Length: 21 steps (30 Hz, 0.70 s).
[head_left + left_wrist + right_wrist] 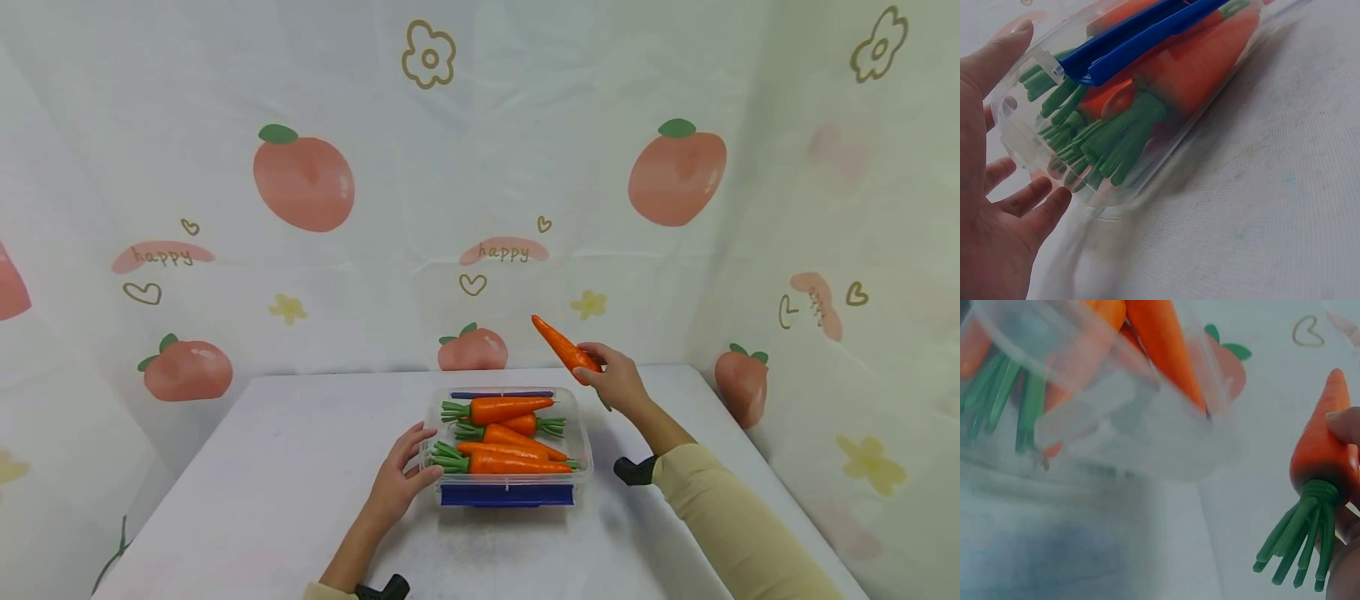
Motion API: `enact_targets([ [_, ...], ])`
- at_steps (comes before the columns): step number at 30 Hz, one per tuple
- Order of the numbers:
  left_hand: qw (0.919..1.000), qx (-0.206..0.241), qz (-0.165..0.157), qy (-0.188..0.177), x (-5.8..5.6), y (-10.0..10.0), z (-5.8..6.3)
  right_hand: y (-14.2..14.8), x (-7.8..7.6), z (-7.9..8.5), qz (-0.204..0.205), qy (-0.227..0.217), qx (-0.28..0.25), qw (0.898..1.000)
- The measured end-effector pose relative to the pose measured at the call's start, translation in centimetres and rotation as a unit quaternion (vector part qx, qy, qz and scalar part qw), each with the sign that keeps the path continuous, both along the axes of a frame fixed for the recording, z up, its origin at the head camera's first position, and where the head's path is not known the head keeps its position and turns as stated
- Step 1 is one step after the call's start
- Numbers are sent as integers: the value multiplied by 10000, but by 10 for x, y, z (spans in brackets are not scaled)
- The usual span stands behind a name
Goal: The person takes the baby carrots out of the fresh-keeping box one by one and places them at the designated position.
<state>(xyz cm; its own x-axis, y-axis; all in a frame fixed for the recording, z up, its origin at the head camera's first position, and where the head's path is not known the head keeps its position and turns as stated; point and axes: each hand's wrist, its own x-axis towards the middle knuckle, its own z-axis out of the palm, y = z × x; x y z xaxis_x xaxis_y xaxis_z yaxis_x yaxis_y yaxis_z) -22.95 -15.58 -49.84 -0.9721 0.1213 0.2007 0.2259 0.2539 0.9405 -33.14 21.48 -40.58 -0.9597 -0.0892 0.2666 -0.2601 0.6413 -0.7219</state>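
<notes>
My right hand pinches a toy carrot near its thick end, up in the air to the right of the box. Its tip points up and left in the head view; the green stems hang below in the right wrist view. A clear plastic box with blue clips stands on the table, holding several carrots with green tops. My left hand is at the box's left end, thumb by the upper edge and spread fingertips against the clear wall.
A white cloth covers the table. Behind it hangs a white curtain printed with fruit and flowers, and the same cloth closes in both sides. One blue clip hangs down at the box's front. Black wrist straps show at my sleeves.
</notes>
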Motion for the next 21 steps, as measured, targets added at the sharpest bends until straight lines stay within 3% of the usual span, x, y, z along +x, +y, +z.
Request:
enact_targets([
  [7,10000,32,23,-55,0,0,0,12,1,-19,-471,-252,-201,9984],
  [13,9998,153,-88,56,-1,-2,-1,20,1,-39,-844,-417,-31,9956],
  [21,10000,71,-48,1,0,-2,-1,21,0,-59,-1110,-1067,129,9880],
])
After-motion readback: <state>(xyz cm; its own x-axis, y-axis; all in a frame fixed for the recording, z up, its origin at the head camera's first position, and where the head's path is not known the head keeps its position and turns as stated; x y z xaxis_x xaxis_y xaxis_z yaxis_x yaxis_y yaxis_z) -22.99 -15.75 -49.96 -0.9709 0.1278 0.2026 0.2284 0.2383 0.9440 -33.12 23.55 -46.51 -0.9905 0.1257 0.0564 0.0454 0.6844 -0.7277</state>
